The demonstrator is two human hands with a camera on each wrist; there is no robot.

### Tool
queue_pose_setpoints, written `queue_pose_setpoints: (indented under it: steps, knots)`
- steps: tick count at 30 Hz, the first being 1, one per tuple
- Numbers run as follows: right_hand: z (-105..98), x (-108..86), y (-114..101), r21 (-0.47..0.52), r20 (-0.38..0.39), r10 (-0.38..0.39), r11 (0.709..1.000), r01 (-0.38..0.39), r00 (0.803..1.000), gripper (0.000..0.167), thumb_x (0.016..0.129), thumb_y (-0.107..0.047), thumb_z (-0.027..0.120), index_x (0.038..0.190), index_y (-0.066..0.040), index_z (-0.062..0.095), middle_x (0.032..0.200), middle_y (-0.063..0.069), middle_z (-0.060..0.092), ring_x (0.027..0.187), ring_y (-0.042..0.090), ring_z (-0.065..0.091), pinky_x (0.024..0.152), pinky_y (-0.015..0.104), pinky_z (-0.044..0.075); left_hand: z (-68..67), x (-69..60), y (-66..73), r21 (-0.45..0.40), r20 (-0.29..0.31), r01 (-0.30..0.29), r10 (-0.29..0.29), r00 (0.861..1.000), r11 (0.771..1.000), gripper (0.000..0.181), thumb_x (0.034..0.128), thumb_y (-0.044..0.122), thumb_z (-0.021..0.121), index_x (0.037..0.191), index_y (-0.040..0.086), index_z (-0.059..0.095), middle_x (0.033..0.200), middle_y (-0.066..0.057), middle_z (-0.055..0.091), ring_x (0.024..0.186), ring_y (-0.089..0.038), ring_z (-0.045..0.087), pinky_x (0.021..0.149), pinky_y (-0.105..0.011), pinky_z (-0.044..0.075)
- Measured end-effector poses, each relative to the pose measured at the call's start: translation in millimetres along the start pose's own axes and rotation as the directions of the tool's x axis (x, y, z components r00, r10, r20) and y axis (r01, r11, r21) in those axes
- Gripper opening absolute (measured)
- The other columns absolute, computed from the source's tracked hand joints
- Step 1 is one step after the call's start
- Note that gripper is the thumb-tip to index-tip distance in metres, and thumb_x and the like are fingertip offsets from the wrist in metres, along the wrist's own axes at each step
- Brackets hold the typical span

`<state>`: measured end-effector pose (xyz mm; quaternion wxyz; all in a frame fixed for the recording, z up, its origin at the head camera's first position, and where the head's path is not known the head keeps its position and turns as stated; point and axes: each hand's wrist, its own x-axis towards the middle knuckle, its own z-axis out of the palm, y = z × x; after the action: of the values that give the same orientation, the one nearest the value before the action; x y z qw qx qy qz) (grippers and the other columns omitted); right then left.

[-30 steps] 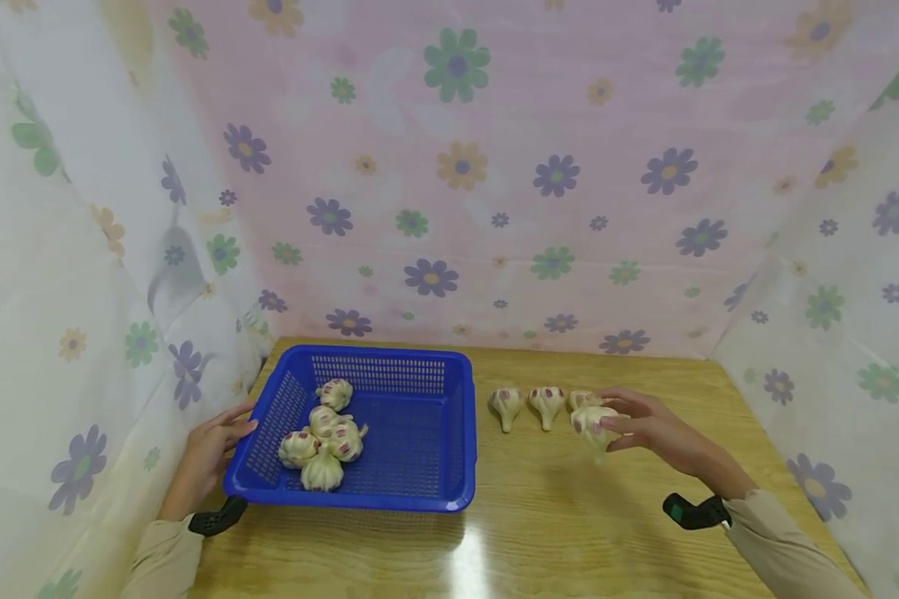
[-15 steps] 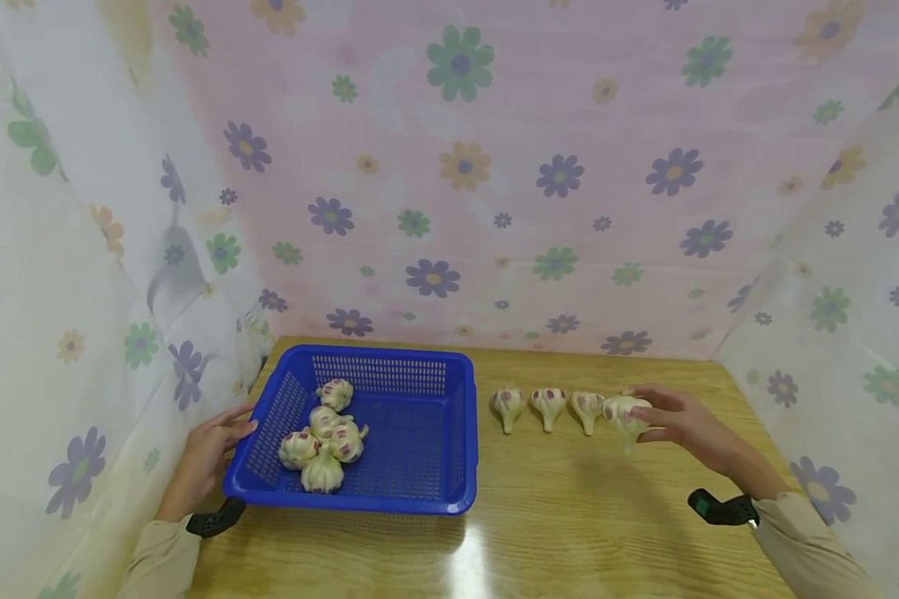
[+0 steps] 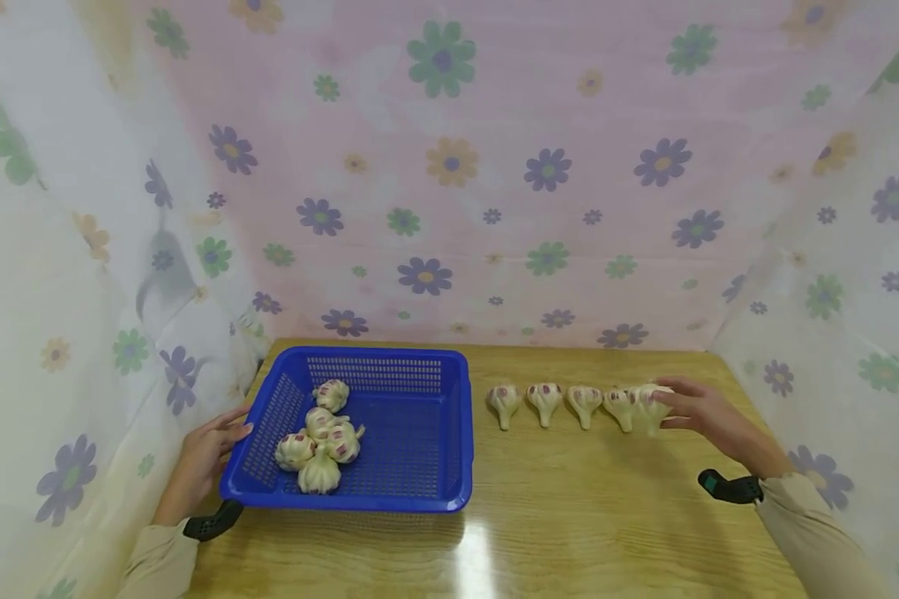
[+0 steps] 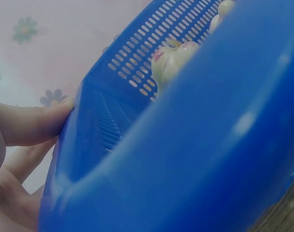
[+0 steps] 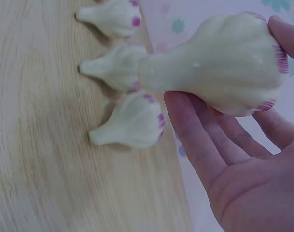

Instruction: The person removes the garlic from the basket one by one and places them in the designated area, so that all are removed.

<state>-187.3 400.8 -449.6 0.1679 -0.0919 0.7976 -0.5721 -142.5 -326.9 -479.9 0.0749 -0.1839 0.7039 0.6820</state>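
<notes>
In the head view my right hand (image 3: 712, 416) holds a white, purple-marked garlic bulb (image 3: 650, 406) at the right end of a row of similar bulbs (image 3: 584, 405). The right wrist view shows the held bulb (image 5: 224, 63) between thumb and fingers (image 5: 200, 140), stem pointing left, over the table. My left hand (image 3: 201, 462) grips the left rim of a blue plastic basket (image 3: 460, 433). In the left wrist view its thumb (image 4: 40, 121) lies against the rim, with the other fingers outside and partly hidden. Several bulbs (image 3: 319, 472) lie in the basket's left part.
The wooden table (image 3: 562, 516) carries the basket at left and the row of bulbs to its right. Flower-patterned cloth (image 3: 494, 166) stands behind the table and along both sides. A black band (image 3: 730, 487) is on the right wrist.
My right hand has moved right along the row with the held bulb, uncovering the row's third and fourth bulbs. The left hand keeps its place at the basket. The head view has shifted slightly.
</notes>
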Motion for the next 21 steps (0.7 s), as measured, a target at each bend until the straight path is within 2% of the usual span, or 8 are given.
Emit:
queue_pose_setpoints:
  steps: [3, 7, 10, 14, 17, 21]
  knots:
    - [-7, 4.0, 9, 0.021, -0.025, 0.025, 0.999, -0.025, 0.999, 0.049, 0.102, -0.023, 0.043, 0.143, 0.001, 0.029, 0.123, -0.018, 0.043, 0.102, 0.004, 0.057, 0.083, 0.036, 0.051, -2.4, -0.4, -1.2, 0.007, 0.007, -0.005, 0.005, 1.000, 1.000, 0.066, 0.0921, 0.022, 0.063, 0.146, 0.003, 0.031, 0.091, 0.014, 0.065, 0.084, -0.009, 0.064, 0.073, -0.030, 0.054]
    - [-13, 9.4, 20, 0.028, -0.073, 0.071, 0.997, -0.069, 0.995, 0.053, 0.101, -0.028, 0.046, 0.143, 0.000, 0.029, 0.119, -0.018, 0.046, 0.099, 0.012, 0.060, 0.083, 0.037, 0.051, -3.1, -1.0, -0.9, 0.016, 0.013, -0.009, 0.009, 1.000, 1.000, 0.067, 0.0921, 0.024, 0.063, 0.147, 0.003, 0.030, 0.093, 0.013, 0.066, 0.086, -0.009, 0.064, 0.074, -0.031, 0.053]
    - [-15, 13.9, 29, 0.010, -0.108, 0.092, 0.996, -0.092, 0.990, 0.062, 0.100, -0.032, 0.047, 0.145, 0.005, 0.025, 0.121, -0.011, 0.045, 0.098, 0.017, 0.062, 0.083, 0.037, 0.051, -2.1, -2.1, -0.1, 0.027, 0.009, -0.009, 0.008, 1.000, 1.000, 0.067, 0.0922, 0.025, 0.063, 0.147, 0.003, 0.030, 0.094, 0.013, 0.066, 0.086, -0.010, 0.064, 0.074, -0.030, 0.053]
    - [-17, 20.7, 41, -0.026, -0.148, 0.111, 0.993, -0.116, 0.983, 0.068, 0.100, -0.036, 0.047, 0.144, 0.009, 0.022, 0.134, 0.013, 0.040, 0.097, 0.019, 0.062, 0.084, 0.040, 0.051, -0.6, -3.0, 0.7, 0.030, 0.004, -0.003, 0.003, 1.000, 1.000, 0.067, 0.0919, 0.025, 0.063, 0.147, 0.003, 0.031, 0.094, 0.012, 0.066, 0.086, -0.010, 0.064, 0.074, -0.031, 0.054]
    - [-20, 27.2, 50, -0.054, -0.179, 0.138, 0.987, -0.150, 0.974, 0.071, 0.099, -0.038, 0.047, 0.144, 0.011, 0.021, 0.140, 0.030, 0.028, 0.097, 0.023, 0.062, 0.085, 0.044, 0.051, -0.1, -2.8, 0.6, 0.029, -0.002, 0.005, -0.005, 1.000, 1.000, 0.066, 0.0921, 0.024, 0.063, 0.147, 0.004, 0.032, 0.095, 0.011, 0.065, 0.086, -0.010, 0.064, 0.074, -0.032, 0.054]
    - [-21, 35.0, 63, -0.076, -0.222, 0.196, 0.973, -0.217, 0.955, 0.078, 0.097, -0.041, 0.049, 0.144, 0.013, 0.018, 0.137, 0.036, 0.031, 0.094, 0.027, 0.063, 0.085, 0.046, 0.050, 0.5, -2.5, 0.8, 0.041, -0.010, -0.001, 0.002, 1.000, 0.999, 0.063, 0.0932, 0.023, 0.061, 0.146, 0.004, 0.032, 0.096, 0.011, 0.065, 0.086, -0.010, 0.064, 0.074, -0.031, 0.054]
